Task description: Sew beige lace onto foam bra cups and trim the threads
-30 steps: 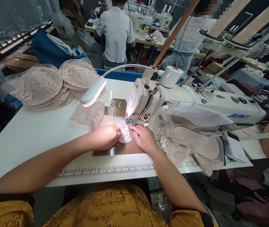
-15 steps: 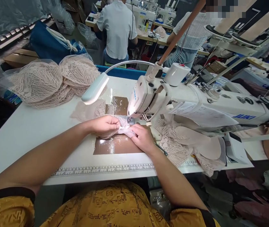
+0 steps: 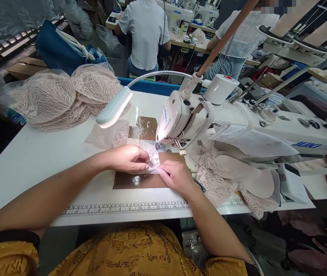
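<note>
The white tabletop (image 3: 51,153) carries the sewing machine (image 3: 238,117), which is the landmark here. Left of the machine, well apart from its needle, sits a heap of lace cups (image 3: 54,101), with a blue bag (image 3: 58,50) behind it. Loose lace pieces (image 3: 217,182) crowd the right, partly under the machine's arm. A brown sheet (image 3: 140,182) lies in front of and beneath the machine's head; a lamp (image 3: 114,107) hangs just left of that head, above the tabletop. Before the needle, the left hand (image 3: 129,158) pinches a lace piece (image 3: 153,153), hiding part of it, while the right hand (image 3: 177,176) grips its near edge between narrowed fingertips. The lace piece reaches up to the needle.
</note>
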Demonstrator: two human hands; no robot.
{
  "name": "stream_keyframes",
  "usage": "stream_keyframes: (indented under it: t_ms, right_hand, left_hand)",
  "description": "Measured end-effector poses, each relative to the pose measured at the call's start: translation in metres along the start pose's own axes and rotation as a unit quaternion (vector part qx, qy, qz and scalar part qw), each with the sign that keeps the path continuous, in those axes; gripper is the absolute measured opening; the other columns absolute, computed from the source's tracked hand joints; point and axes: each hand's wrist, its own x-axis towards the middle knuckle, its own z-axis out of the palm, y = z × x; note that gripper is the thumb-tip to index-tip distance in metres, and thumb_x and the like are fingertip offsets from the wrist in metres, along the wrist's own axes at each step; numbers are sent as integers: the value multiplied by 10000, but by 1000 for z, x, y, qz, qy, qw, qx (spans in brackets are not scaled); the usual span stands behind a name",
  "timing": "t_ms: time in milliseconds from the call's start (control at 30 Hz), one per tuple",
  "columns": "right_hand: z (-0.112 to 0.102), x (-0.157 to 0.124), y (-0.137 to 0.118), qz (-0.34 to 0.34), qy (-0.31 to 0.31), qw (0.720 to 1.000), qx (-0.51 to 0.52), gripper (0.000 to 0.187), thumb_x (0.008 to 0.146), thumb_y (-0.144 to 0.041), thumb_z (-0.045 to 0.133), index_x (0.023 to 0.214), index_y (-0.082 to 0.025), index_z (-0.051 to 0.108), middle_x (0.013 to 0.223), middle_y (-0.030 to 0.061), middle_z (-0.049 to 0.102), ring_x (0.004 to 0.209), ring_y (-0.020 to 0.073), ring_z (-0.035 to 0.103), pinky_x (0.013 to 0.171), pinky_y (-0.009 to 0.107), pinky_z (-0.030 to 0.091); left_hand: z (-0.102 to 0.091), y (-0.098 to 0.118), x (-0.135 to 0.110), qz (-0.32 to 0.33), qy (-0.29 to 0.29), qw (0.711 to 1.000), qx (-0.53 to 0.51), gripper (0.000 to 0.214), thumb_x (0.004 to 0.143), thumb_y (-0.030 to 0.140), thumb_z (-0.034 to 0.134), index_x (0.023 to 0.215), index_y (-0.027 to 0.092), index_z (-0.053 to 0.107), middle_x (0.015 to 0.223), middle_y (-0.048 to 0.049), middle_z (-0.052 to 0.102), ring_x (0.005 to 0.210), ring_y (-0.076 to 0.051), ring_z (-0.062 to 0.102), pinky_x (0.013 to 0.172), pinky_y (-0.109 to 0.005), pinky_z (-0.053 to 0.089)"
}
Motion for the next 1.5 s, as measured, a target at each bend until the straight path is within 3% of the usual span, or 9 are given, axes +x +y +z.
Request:
stream_keyframes:
  t_ms: [167, 367, 567, 800, 1000, 1300, 1500]
  right_hand:
    - [1, -2, -3, 10, 9, 1000, -16, 316, 945, -286, 497, 731, -195, 711, 724, 15, 629, 686, 131, 550, 646, 249, 349]
    - [2, -2, -6, 2, 33, 999, -24, 288, 929, -260, 515, 735, -195, 717, 752, 24, 654, 705, 139, 561, 666, 251, 368]
    - [6, 0, -6, -18, 43, 998, -48, 270, 942, -247, 505, 805, -188, 730, 763, 40, 641, 730, 154, 548, 689, 261, 386]
    - [11, 0, -4, -24, 56, 995, -74, 250, 948, -270, 503, 904, -191, 736, 780, 43, 624, 739, 173, 512, 686, 282, 383]
    - [12, 3, -3, -11, 42, 995, -85, 233, 939, -237, 499, 920, -188, 725, 777, 38, 602, 738, 175, 487, 688, 292, 374]
    - [11, 9, -5, 10, 15, 994, -111, 265, 931, -229, 510, 1132, -191, 679, 883, 55, 621, 796, 201, 495, 719, 310, 382]
    - [9, 4, -6, 8, 13, 995, -96, 232, 930, -251, 525, 1087, -197, 686, 872, 50, 606, 814, 198, 493, 724, 307, 378]
  left_hand:
    - [24, -2, 13, 60, 114, 976, 173, 326, 909, 314, 522, 1139, 124, 651, 1113, -128, 677, 978, -253, 623, 847, -347, 487]
    - [36, -9, 19, 74, 124, 952, 268, 425, 906, 304, 520, 1267, 96, 607, 1342, -151, 579, 1021, -285, 584, 893, -415, 487]
    - [30, -11, 22, 61, 119, 941, 310, 433, 881, 246, 514, 1278, 97, 601, 1377, -132, 555, 984, -272, 569, 859, -398, 480]
    - [32, -15, 22, 83, 128, 931, 332, 398, 945, 266, 445, 1284, 113, 588, 1364, -119, 568, 974, -256, 549, 837, -381, 452]
    - [28, -18, 25, 85, 133, 931, 328, 396, 931, 263, 453, 1269, 114, 596, 1367, -122, 564, 934, -250, 541, 811, -375, 442]
    - [25, -27, 29, 81, 158, 912, 369, 335, 943, 216, 449, 1217, 134, 624, 1347, -107, 585, 992, -260, 550, 831, -390, 414]
    - [27, -26, 24, 91, 154, 911, 370, 304, 934, 177, 469, 1186, 164, 639, 1309, -69, 617, 1019, -247, 555, 863, -389, 394]
